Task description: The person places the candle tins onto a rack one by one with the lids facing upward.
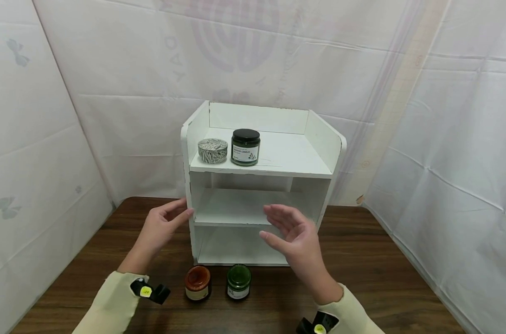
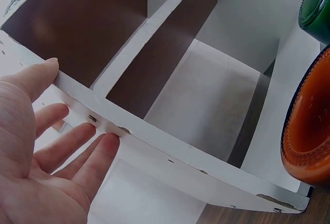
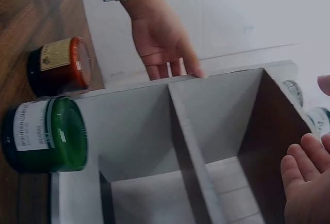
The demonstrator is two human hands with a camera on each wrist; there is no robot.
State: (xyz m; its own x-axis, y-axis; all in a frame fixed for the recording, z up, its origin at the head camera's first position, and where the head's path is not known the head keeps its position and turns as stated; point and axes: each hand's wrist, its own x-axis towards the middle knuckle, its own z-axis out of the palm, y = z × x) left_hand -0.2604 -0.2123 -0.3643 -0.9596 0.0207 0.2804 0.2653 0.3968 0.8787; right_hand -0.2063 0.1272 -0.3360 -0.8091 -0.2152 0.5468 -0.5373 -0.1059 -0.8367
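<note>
A small white shelf unit (image 1: 263, 172) stands upright on the wooden table. My left hand (image 1: 163, 227) is at its left side panel, the thumb (image 2: 44, 77) by the front edge and the fingers (image 2: 100, 154) along the outer face. In front of the middle compartment, my right hand (image 1: 292, 239) is raised with its palm turned inward and nothing in it. An amber glass jar (image 1: 197, 282) and a green glass jar (image 1: 238, 281) stand on the table before the unit, between my forearms. Both lower compartments show bare boards.
On the unit's top board sit a round patterned tin (image 1: 213, 150) and a dark green candle jar (image 1: 245, 147) with a black lid, towards the left. The wooden table (image 1: 369, 273) stretches to both sides, with white sheeting (image 1: 131, 125) hanging behind and beside it.
</note>
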